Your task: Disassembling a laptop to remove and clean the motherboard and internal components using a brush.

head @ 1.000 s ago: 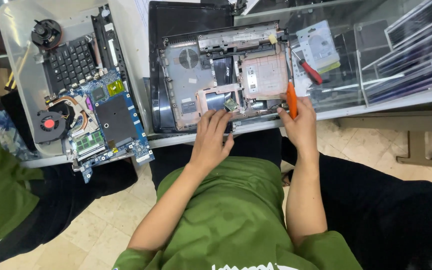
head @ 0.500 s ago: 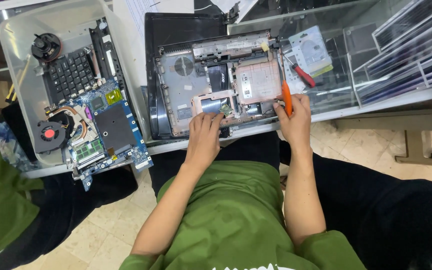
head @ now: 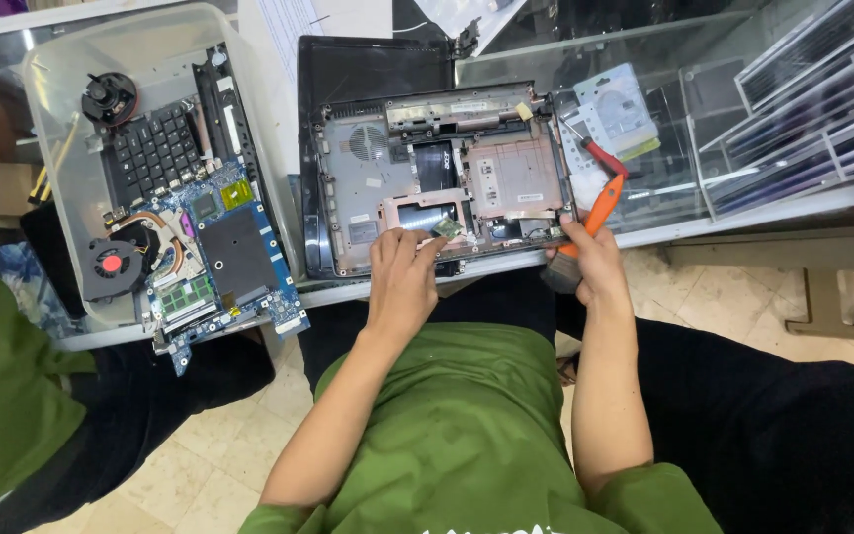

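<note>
An opened laptop base [head: 437, 178] lies on the glass counter in front of me, its grey inner frame and copper-coloured panels exposed. My left hand [head: 402, 272] rests on its near edge with the fingertips on a small green circuit card [head: 447, 228]. My right hand [head: 590, 262] grips an orange-handled screwdriver [head: 600, 203] at the base's right front corner, the tip pointing away from me.
A clear plastic tub [head: 51, 119] on the left holds a keyboard [head: 155, 153], a blue motherboard [head: 229, 252] and two black fans. A red-handled tool [head: 600, 153] and a packaged disc [head: 620, 109] lie right of the laptop. Clear dividers stand far right. Another person in green sits at left.
My left hand slid up onto the laptop's near edge to the small green card. My right hand stays at the corner, with the screwdriver now more tilted.
</note>
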